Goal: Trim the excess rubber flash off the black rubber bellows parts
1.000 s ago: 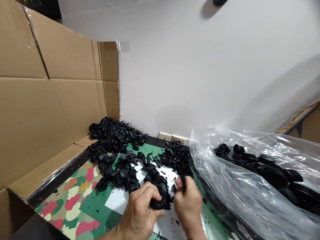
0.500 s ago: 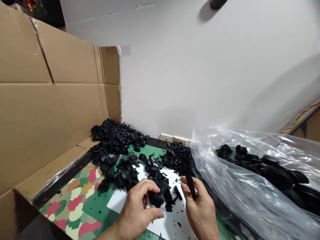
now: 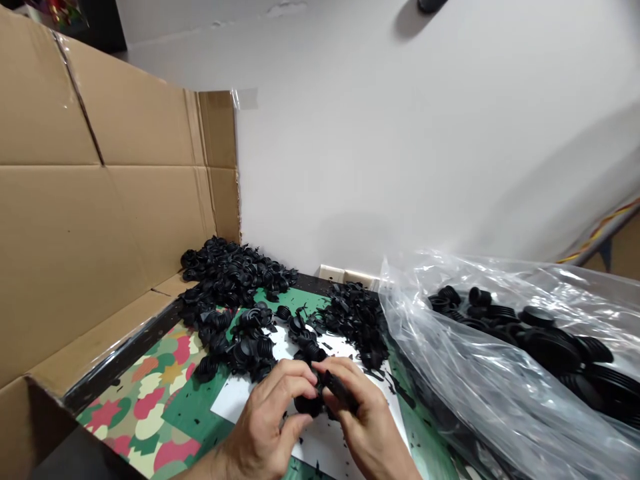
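Note:
My left hand (image 3: 265,420) is shut on a black ribbed rubber part (image 3: 307,405) above a white sheet (image 3: 231,400). My right hand (image 3: 365,420) pinches a narrow black stick (image 3: 342,392) and presses it against that part, so the two hands meet and hide much of it. Heaps of similar ribbed rubber pieces (image 3: 245,347) lie just beyond my hands. A pile of black rubber scraps (image 3: 356,319) sits ahead of my right hand.
A cardboard wall (image 3: 100,200) stands along the left of the patterned green mat (image 3: 140,407). On the right, a clear plastic bag (image 3: 475,380) holds larger black ribbed parts (image 3: 547,350). Behind is a white wall (image 3: 400,133) with a socket plate (image 3: 345,275).
My right hand has moved left and brought the black stick against the ribbed part. My left hand now closes around that part, and small black scraps have fallen on the sheet.

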{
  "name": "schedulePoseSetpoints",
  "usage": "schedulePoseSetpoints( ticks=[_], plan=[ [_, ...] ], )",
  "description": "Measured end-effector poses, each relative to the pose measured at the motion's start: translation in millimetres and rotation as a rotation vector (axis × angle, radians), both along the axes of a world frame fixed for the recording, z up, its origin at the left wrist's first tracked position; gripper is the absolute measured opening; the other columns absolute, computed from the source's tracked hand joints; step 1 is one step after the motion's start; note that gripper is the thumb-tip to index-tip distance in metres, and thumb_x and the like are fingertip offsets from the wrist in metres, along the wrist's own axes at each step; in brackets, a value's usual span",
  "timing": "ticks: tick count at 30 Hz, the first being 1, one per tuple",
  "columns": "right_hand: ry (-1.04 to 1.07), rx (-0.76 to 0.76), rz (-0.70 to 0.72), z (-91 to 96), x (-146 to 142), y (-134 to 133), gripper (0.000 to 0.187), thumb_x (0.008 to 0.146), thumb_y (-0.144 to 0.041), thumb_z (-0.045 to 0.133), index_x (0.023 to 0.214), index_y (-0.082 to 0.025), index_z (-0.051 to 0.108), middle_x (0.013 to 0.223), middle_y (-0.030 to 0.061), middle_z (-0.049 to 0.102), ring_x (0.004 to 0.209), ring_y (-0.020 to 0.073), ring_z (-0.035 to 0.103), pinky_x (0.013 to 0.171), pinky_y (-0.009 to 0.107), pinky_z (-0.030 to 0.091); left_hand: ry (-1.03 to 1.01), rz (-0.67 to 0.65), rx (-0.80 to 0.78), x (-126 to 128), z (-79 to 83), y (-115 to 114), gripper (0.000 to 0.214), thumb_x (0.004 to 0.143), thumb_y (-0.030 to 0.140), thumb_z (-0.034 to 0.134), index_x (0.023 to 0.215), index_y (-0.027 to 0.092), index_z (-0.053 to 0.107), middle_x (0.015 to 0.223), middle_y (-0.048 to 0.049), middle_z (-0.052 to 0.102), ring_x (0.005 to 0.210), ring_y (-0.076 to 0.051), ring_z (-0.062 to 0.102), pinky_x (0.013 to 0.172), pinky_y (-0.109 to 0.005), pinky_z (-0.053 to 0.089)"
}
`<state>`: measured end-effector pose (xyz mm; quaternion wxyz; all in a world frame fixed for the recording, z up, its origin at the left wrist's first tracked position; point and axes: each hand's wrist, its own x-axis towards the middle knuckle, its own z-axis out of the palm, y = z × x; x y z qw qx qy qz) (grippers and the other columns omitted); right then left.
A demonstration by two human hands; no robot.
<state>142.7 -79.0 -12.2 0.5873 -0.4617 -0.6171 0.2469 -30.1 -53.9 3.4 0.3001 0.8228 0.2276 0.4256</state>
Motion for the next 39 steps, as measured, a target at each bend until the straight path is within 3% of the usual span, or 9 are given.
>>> schedulePoseSetpoints(
  ticks=[3, 6, 9, 18, 22, 25, 30, 35, 39],
  plan=[
    [-0.004, -0.058, -0.022, -12.0, -1.5, 1.1, 0.013, 0.082, -0.02, 0.053, 0.079, -0.021, 0.066, 0.071, 0.0008, 0.063, 0.063, 0.0164, 0.06, 0.057, 0.023, 0.047, -0.044, 0.116, -0.076, -0.9, -7.9, 1.7, 0.046, 0.07, -0.005, 0.054, 0.105, 0.025, 0.059, 0.113, -0.0053, 0.06, 0.106, -0.021, 0.057, 0.094, -0.03, 0.045],
    [0.029, -0.097, -0.09, -23.3, -3.2, 2.2, 0.012, 0.084, -0.026, 0.053, 0.077, -0.021, 0.061, 0.068, -0.0011, 0.06, 0.059, 0.0157, 0.056, 0.054, 0.023, 0.043, -0.064, 0.236, -0.374, 1.2, -9.8, 3.2, 0.041, 0.072, 0.004, 0.06, 0.109, 0.023, 0.059, 0.114, -0.0072, 0.061, 0.099, -0.022, 0.059, 0.083, -0.03, 0.05],
    [0.049, -0.121, -0.135, -28.4, -5.9, 3.0, 0.012, 0.084, -0.027, 0.054, 0.08, -0.021, 0.063, 0.07, -0.0004, 0.062, 0.062, 0.0166, 0.058, 0.056, 0.023, 0.043, -0.014, 0.194, -0.671, 6.9, -2.1, 1.8, 0.042, 0.066, 0.006, 0.067, 0.106, 0.019, 0.063, 0.098, -0.005, 0.066, 0.086, -0.02, 0.061, 0.074, -0.028, 0.051],
    [0.034, -0.088, -0.184, -25.6, -6.0, -1.4, 0.011, 0.082, -0.023, 0.055, 0.079, -0.022, 0.065, 0.07, -0.0001, 0.064, 0.063, 0.0171, 0.059, 0.059, 0.023, 0.045, -0.156, 0.17, -1.001, 21.8, 2.3, 1.7, 0.041, 0.056, 0.011, 0.076, 0.095, 0.013, 0.063, 0.049, 0.0089, 0.053, 0.046, -0.008, 0.048, 0.046, -0.019, 0.039],
    [0.046, -0.086, -0.191, -23.1, -6.3, -4.4, 0.01, 0.081, -0.021, 0.056, 0.083, -0.022, 0.065, 0.075, 0.0002, 0.064, 0.068, 0.0169, 0.061, 0.063, 0.023, 0.046, -0.287, 0.172, -1.107, 24.3, -5.6, 7.9, 0.04, 0.049, 0.018, 0.082, 0.084, 0.012, 0.063, 0.06, 0.0034, 0.06, 0.048, -0.01, 0.051, 0.041, -0.019, 0.039],
    [0.023, -0.059, -0.142, -20.9, -0.6, -4.9, 0.014, 0.08, -0.017, 0.058, 0.089, -0.022, 0.067, 0.082, 0.0019, 0.066, 0.073, 0.0177, 0.063, 0.065, 0.023, 0.049, -0.292, 0.194, -1.116, 25.4, -5.3, 9.1, 0.038, 0.048, 0.019, 0.082, 0.08, 0.012, 0.063, 0.065, -0.0004, 0.062, 0.054, -0.011, 0.053, 0.042, -0.018, 0.037],
    [-0.016, 0.11, -0.093, -16.2, 4.2, -0.8, 0.036, 0.075, -0.007, 0.062, 0.104, -0.027, 0.07, 0.101, 0.005, 0.067, 0.093, 0.0197, 0.066, 0.077, 0.025, 0.052, -0.188, 0.21, -0.948, 27.4, 2.7, 6.3, 0.029, 0.049, 0.012, 0.079, 0.07, 0.013, 0.06, 0.054, 0.0071, 0.049, 0.052, -0.008, 0.042, 0.046, -0.018, 0.029],
    [0.035, 0.167, -0.141, -21.8, -9.5, 3.5, 0.016, 0.076, -0.009, 0.059, 0.072, -0.023, 0.066, 0.072, -0.0004, 0.062, 0.061, 0.014, 0.061, 0.054, 0.02, 0.046, -0.131, 0.245, -0.838, 31.8, 2.2, 2.1, 0.023, 0.051, 0.006, 0.073, 0.065, 0.015, 0.057, 0.066, 0.0063, 0.045, 0.056, -0.008, 0.04, 0.048, -0.02, 0.03],
    [-0.077, 0.169, -0.218, -23.3, -13.8, 1.0, 0.02, 0.083, -0.011, 0.054, 0.066, -0.022, 0.055, 0.065, -0.0027, 0.056, 0.058, 0.0129, 0.055, 0.053, 0.02, 0.043, -0.049, 0.278, -0.693, 32.4, 0.0, -0.9, 0.019, 0.056, 0.006, 0.07, 0.069, 0.016, 0.059, 0.074, 0.0038, 0.047, 0.06, -0.011, 0.043, 0.052, -0.022, 0.032]
  ],
)
